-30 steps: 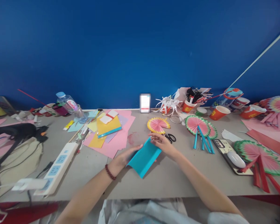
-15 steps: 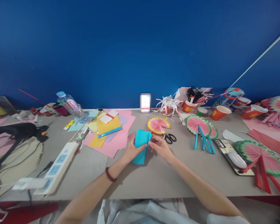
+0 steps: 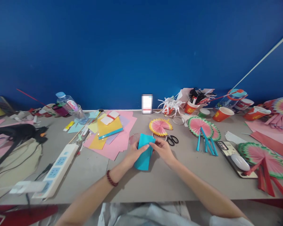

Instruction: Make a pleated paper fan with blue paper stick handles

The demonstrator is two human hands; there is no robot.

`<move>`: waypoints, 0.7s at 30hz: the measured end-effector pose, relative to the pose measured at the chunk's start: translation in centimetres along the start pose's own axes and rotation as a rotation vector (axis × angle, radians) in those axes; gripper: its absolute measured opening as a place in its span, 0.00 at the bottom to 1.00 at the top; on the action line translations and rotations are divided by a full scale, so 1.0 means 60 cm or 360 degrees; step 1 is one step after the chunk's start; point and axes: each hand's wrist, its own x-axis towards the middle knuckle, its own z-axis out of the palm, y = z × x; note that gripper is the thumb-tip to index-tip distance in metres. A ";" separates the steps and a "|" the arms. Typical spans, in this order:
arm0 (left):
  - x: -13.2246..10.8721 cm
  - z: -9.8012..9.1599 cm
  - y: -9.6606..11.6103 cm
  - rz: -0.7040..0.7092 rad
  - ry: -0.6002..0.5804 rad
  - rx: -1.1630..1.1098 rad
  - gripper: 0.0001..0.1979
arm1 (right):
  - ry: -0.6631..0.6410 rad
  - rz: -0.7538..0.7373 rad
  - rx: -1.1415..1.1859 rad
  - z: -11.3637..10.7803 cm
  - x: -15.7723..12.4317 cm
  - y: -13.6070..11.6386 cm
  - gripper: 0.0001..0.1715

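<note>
A folded sheet of blue paper point(image 3: 142, 160) is held between my two hands just above the desk. My left hand point(image 3: 135, 153) is closed on its left side, thumb lying across the front face. At the paper's upper right edge, my right hand point(image 3: 162, 149) pinches it between thumb and fingers. Some fingers of both hands are hidden behind the sheet. Just beyond lie a pink and yellow paper fan point(image 3: 159, 126) and black-handled scissors point(image 3: 173, 140).
To the left are stacked coloured papers point(image 3: 113, 152), a power strip point(image 3: 58, 171) and a plastic bottle point(image 3: 72, 106). On the right lie watermelon-coloured fans point(image 3: 199, 125), a phone point(image 3: 226, 150) under a white mouse point(image 3: 240, 161), and a paper cup point(image 3: 223, 114). A blue wall point(image 3: 141, 47) stands behind.
The blue paper has shifted slightly down and to the right and tilted a little. The right hand's thumb and fingers have moved onto its upper right edge, which now lies flatter.
</note>
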 end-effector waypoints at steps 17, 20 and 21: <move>0.076 -0.021 0.076 0.0035 -0.0068 -0.0430 0.19 | -0.0198 -0.0167 0.0102 0.001 0.096 -0.041 0.20; 0.071 -0.022 0.082 0.0007 -0.0133 -0.0474 0.21 | -0.0215 -0.0198 0.0220 -0.003 0.099 -0.039 0.23; 0.070 -0.022 0.083 0.0016 -0.0152 -0.0481 0.22 | -0.0222 -0.0204 0.0243 -0.006 0.100 -0.039 0.23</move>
